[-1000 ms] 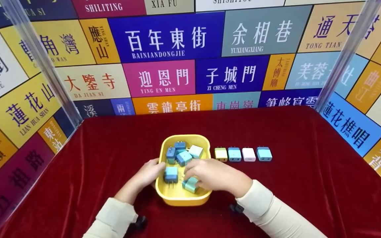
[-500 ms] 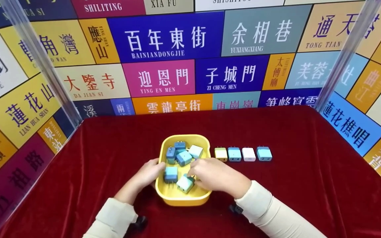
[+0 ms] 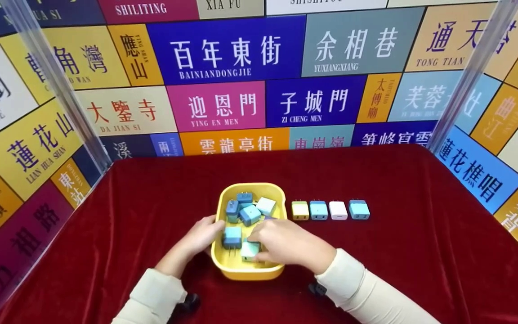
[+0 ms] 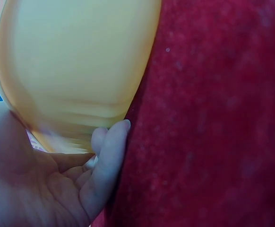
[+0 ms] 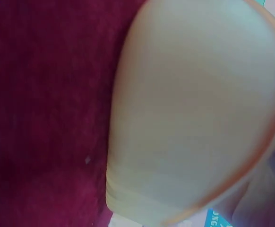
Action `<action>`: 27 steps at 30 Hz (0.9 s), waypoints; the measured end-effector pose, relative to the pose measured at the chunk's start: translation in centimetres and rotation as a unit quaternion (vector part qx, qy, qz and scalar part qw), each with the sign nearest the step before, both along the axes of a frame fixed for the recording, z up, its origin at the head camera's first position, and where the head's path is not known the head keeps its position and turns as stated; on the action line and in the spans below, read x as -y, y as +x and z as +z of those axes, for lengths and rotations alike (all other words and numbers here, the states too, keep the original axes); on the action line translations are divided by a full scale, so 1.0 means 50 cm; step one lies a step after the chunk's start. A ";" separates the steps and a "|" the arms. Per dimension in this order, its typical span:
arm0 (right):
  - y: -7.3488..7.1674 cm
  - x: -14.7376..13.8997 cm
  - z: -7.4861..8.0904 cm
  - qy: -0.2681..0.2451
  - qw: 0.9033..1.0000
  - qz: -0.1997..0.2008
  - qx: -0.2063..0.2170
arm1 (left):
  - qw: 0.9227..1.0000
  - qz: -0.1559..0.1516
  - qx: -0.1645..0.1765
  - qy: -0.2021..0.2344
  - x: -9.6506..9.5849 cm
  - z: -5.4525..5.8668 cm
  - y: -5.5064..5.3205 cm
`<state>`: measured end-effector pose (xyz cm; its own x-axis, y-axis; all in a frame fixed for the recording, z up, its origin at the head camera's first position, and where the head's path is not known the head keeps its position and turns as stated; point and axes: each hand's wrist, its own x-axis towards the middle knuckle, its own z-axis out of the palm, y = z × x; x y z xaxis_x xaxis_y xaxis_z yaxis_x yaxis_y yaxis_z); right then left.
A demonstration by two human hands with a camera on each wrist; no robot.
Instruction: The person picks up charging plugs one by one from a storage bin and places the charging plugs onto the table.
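A yellow plastic basin (image 3: 247,273) holds several two-pin charger plugs in blue, teal and pale mint. My left hand (image 3: 201,235) grips its left side, thumb at the rim; in the left wrist view the fingers (image 4: 108,165) bend under the outer wall. Inside the basin, my right hand (image 3: 288,240) pinches a mint charger plug (image 3: 249,252) near the front, its top partly covered by the fingers. Left of that lies a blue-and-teal charger plug (image 3: 232,237) with its pins pointing forward. In the right wrist view the basin wall (image 5: 189,104) hides most of the hand.
Right of the basin, a row stands on the dark red cloth (image 3: 398,252): a yellow-green charger (image 3: 300,210), a blue-teal charger (image 3: 319,210), a white charger (image 3: 338,210) and another blue-teal charger (image 3: 359,209). A wall of colourful signs (image 3: 223,51) rises behind.
In the basin, the mint charger plug has turned and shifted slightly left under my right fingers. My left hand and the row of chargers stay where they were.
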<state>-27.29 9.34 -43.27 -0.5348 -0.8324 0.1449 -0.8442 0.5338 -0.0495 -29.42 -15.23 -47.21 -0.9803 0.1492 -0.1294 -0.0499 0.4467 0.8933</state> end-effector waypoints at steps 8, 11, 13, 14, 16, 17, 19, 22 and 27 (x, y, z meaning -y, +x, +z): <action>0.003 0.000 0.001 -0.009 1.000 -0.021 0.007 | 1.000 0.000 -0.001 -0.005 0.001 -0.001 0.001; 0.003 -0.008 0.009 -0.009 0.999 -0.033 0.018 | 1.000 -0.002 0.001 -0.005 0.000 0.000 0.001; 0.003 -0.011 0.012 -0.010 0.999 -0.039 0.019 | 1.000 -0.003 0.002 -0.004 0.001 0.001 0.001; 0.003 -0.012 0.012 -0.008 0.999 -0.038 0.016 | 1.000 -0.003 0.002 -0.001 0.001 0.001 0.001; 0.003 -0.012 0.013 -0.006 0.999 -0.034 0.007 | 1.000 -0.004 0.001 0.002 0.001 0.002 0.001; 0.002 -0.011 0.012 -0.004 1.000 -0.031 0.004 | 1.000 -0.003 0.001 0.003 0.002 0.002 0.001; 0.001 -0.010 0.009 0.000 1.000 -0.023 -0.002 | 1.000 -0.003 0.001 0.006 0.002 0.002 0.001; 0.000 -0.008 0.006 0.005 1.000 -0.018 0.004 | 1.000 -0.003 -0.001 0.003 0.002 0.001 0.001; 0.000 -0.007 0.007 0.012 1.000 -0.011 0.024 | 1.000 -0.002 -0.003 0.000 0.002 0.001 0.001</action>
<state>-27.31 9.68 -42.94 -0.5596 -0.8229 0.0987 -0.8287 0.5544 -0.0766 -29.37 -15.31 -47.17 -0.9804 0.1530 -0.1242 -0.0435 0.4465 0.8937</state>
